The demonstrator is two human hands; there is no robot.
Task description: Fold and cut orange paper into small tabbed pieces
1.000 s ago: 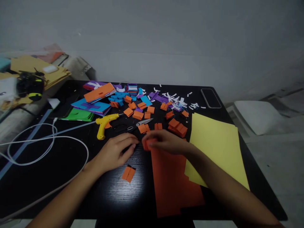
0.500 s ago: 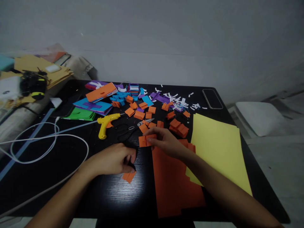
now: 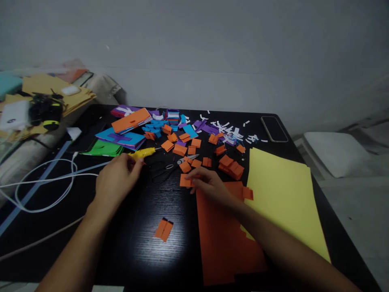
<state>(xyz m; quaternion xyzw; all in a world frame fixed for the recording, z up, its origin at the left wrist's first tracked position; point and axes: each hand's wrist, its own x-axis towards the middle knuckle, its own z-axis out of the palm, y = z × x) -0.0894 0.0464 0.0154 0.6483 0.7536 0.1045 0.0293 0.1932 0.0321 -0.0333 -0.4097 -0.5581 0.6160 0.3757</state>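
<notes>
Taking the table (image 3: 130,259) as a dial with twelve at the wall, the cable (image 3: 82,174) coils at nine o'clock. Green paper (image 3: 105,148) lies toward ten, just below a blue stack (image 3: 129,138), and an orange stack (image 3: 131,121) rests on that, between ten and eleven. The left hand (image 3: 117,174) is at about half past nine, over the handle end of the yellow glue gun (image 3: 143,153), fingers curled and thumb toward the nozzle side; the handle is hidden, so I can't tell whether the grip is closed around it. The nozzle points to about two. Pliers (image 3: 169,166) sit just beyond the thumb, toward ten. One loose piece (image 3: 164,229), folded and orange, lies flat at seven. Near the dial's centre, the held piece (image 3: 184,180), also orange, is pinched between the thumb and fingers of the right hand (image 3: 209,182); whether it touches the table can't be told. Scissors (image 3: 192,157) lie just past it at twelve. Scraps (image 3: 226,132) spread at one, an orange sheet (image 3: 225,243) is at five, the phone (image 3: 274,129) at two, and yellow sheets (image 3: 282,194) at three.
</notes>
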